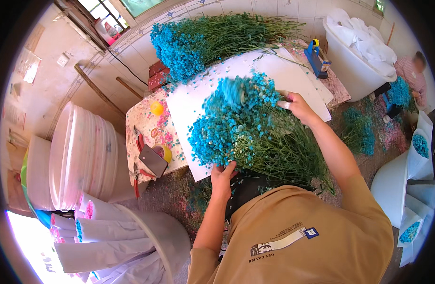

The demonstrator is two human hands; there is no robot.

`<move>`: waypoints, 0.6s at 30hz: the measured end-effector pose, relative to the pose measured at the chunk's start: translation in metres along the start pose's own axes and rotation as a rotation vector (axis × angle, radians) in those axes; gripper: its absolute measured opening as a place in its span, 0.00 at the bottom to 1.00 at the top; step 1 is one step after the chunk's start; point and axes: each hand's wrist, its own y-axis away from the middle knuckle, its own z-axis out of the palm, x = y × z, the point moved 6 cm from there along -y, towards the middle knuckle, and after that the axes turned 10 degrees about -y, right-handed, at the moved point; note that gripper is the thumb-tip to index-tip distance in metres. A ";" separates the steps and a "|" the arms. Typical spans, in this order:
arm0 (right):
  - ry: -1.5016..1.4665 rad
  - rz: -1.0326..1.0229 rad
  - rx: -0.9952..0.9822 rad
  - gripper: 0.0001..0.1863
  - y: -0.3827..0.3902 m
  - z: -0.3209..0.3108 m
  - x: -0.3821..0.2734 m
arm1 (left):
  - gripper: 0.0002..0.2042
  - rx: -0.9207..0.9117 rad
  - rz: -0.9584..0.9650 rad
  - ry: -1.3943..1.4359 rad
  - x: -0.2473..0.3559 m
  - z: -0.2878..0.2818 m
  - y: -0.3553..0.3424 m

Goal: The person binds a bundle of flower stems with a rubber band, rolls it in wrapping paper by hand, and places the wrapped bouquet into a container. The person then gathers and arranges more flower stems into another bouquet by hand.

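Brown lettered shirt (316,213), blue flowers (217,137) between left hand (221,180) and right hand (298,107)

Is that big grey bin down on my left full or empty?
Full: white-wrapped flower bundles crowd the grey bin, poking beyond its rim.

A flower bunch (222,130) is occupying the centre, below heaped flowers (205,43) lying on the surface (140,112); bouquets (106,253) are leaning in a lower-left tub (178,248).
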 end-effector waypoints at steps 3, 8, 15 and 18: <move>0.085 -0.050 0.022 0.31 0.005 -0.002 -0.004 | 0.19 -0.036 -0.014 -0.150 0.010 -0.013 0.011; 0.400 -0.268 0.254 0.31 0.038 -0.025 -0.038 | 0.12 0.221 0.421 -0.674 0.062 -0.019 0.052; 0.424 -0.244 -0.264 0.09 0.136 0.054 -0.091 | 0.21 0.153 0.586 -0.969 0.118 0.062 0.036; 0.710 -0.290 -0.264 0.14 0.148 0.061 -0.066 | 0.11 0.107 0.784 -0.986 0.119 0.076 0.036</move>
